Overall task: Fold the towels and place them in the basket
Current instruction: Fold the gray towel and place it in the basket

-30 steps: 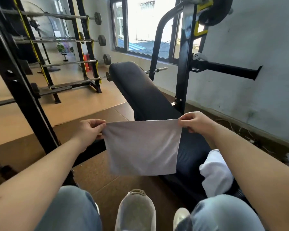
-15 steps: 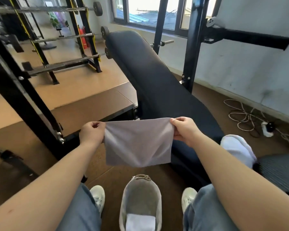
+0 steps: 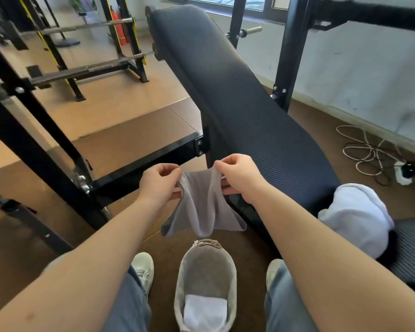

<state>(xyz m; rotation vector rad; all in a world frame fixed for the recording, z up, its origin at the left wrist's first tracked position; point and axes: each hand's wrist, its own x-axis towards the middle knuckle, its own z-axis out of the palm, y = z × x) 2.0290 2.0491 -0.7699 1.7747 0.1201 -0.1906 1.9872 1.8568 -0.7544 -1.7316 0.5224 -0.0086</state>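
A small grey towel [image 3: 203, 209] hangs in the air in front of me, sagging in the middle. My left hand [image 3: 159, 182] pinches its upper left corner and my right hand [image 3: 238, 174] pinches its upper right corner, the two hands close together. Directly below, on the floor between my feet, stands a grey fabric basket [image 3: 183, 279] with a folded white towel [image 3: 205, 311] inside. A heap of white towels [image 3: 356, 216] lies on the bench to my right.
A dark padded weight bench [image 3: 235, 92] slopes away ahead, with black rack posts [image 3: 34, 130] on the left and right. Coiled cables and a power strip [image 3: 403, 172] lie on the floor by the wall. My white shoes [image 3: 143, 269] flank the basket.
My hands have moved toward each other, so the towel that was stretched flat now sags and folds in the middle. The view has tipped down, showing more of the basket.
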